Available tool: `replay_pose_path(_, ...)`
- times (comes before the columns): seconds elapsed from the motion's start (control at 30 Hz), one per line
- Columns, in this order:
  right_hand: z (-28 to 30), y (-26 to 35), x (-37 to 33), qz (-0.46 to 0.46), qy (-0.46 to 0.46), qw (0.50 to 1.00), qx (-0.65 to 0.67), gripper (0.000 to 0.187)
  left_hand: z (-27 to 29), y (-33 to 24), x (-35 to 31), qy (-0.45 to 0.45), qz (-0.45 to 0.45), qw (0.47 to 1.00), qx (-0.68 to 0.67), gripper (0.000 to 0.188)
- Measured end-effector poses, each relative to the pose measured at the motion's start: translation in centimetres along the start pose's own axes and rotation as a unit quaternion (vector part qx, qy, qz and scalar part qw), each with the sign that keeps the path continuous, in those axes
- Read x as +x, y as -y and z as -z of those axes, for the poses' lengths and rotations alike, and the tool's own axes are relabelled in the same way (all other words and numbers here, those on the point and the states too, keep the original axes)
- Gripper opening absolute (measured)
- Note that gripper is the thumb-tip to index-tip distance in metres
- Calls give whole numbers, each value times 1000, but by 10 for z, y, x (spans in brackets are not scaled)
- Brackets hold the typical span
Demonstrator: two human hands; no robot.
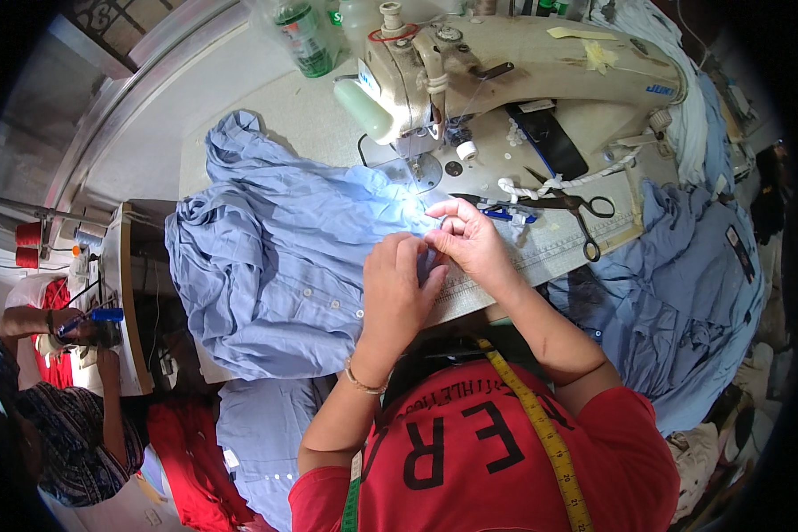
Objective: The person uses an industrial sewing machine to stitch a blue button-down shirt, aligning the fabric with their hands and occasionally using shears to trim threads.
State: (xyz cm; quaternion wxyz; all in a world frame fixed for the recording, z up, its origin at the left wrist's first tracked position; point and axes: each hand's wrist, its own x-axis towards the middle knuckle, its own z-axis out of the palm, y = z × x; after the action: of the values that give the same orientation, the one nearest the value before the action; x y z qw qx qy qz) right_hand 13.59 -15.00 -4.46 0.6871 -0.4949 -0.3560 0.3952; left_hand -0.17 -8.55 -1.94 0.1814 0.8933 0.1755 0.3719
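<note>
A light blue button shirt (279, 239) lies spread and rumpled over the sewing machine's bed, its right end brightly lit below the needle area. At that end my two hands meet, fingertips almost touching. My left hand (397, 288) is closed, fingers curled over the shirt's edge. Thumb and forefinger of my right hand (472, 241) pinch at the same edge; the exact bit of cloth between the fingers is hidden. Just beyond stands the beige sewing machine (532, 62), its presser foot (419, 164) close to the cloth.
Black scissors (581, 208), a white cord (572, 183), small blue clips (510, 215) and a dark phone (550, 142) lie on the right. More blue garments (674, 293) heap at the right edge. A green bottle (306, 40) stands behind. At far left another person (71, 426) works.
</note>
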Motion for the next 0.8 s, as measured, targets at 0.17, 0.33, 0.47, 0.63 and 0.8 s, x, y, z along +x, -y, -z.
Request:
replay_pose_path(0.17,-2,3,-1,31,1,997,-76,22,-9,7,-10,-3,-23,999,25,31)
replay_pose_path(0.33,-4,6,3,12,-7,999,-28,17,-6,15,-15,18,188,958,-217,17)
replay_pose_path(0.47,-5,9,-1,22,-3,998,-53,16,3,23,-12,38,319,861,-395,22)
replay_pose_path(0.63,-7,11,-5,216,24,951,-222,10,4,29,-12,39,313,833,-455,22)
replay_pose_path(0.8,-10,18,-5,225,51,930,-285,10,5,31,-12,53,321,833,-447,22)
